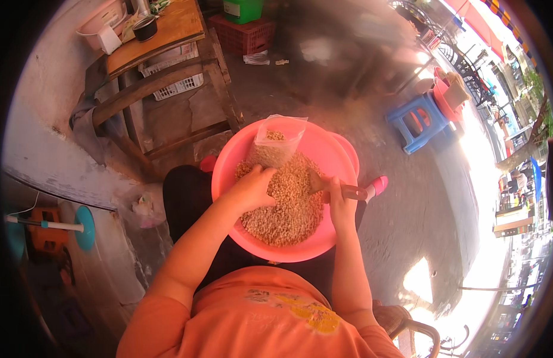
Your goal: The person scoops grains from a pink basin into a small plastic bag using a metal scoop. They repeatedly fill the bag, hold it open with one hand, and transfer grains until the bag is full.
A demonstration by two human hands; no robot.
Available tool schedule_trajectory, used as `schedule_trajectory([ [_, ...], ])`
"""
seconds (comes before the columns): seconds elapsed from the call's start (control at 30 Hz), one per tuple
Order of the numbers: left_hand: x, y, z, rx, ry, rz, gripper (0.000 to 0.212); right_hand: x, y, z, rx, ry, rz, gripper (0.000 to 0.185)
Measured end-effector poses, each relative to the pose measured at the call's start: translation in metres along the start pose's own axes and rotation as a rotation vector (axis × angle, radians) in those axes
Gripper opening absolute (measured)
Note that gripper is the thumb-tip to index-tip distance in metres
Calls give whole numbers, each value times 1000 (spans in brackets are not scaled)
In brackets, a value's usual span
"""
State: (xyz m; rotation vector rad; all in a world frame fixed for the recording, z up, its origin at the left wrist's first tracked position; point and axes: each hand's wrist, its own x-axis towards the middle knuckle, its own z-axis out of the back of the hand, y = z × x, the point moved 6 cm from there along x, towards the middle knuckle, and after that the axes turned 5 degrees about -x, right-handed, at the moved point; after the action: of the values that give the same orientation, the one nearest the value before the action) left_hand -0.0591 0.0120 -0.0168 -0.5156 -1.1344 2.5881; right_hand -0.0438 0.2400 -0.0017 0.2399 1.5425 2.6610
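A pink plastic basin (pixel 283 256) rests on my lap, holding a heap of small tan grains (pixel 283 219). In its far part a clear plastic bag (pixel 276 145), partly filled with the same grains, leans with its mouth upward. My left hand (pixel 255 190) is over the grains at the near side of the bag. Its thumb and forefinger are spread, with nothing seen between them; the other fingertips are partly hidden. Toward the basin's right side, my right hand (pixel 341 201) grips a scoop-like tool with a brown handle (pixel 353 192). The tool's blade (pixel 315 181) dips into the heap.
A wooden table (pixel 169 31) bearing a black-rimmed container (pixel 145 28) stands at the far left. Beyond it are a dark red crate (pixel 245 36) and a green tub (pixel 243 10). A blue plastic stool (pixel 417 121) stands at right, a chair (pixel 404 326) at lower right.
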Motion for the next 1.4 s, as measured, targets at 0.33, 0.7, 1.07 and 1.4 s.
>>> schedule_trajectory([
  [0.33, 3, -33, -3, -55, 38, -250, 53, -2, 11, -12, 323, 290, -186, 39],
  [0.7, -2, -35, 20, -308, -293, -611, 35, -1, 10, -2, 541, 188, -126, 48],
  [1.07, 12, 15, -6, -1153, 141, 151, 71, -4, 15, 5, 602, 75, -47, 46],
  [1.4, 13, 18, -9, -1205, 213, 196, 64, -7, 15, 6, 483, 78, 31, 47],
])
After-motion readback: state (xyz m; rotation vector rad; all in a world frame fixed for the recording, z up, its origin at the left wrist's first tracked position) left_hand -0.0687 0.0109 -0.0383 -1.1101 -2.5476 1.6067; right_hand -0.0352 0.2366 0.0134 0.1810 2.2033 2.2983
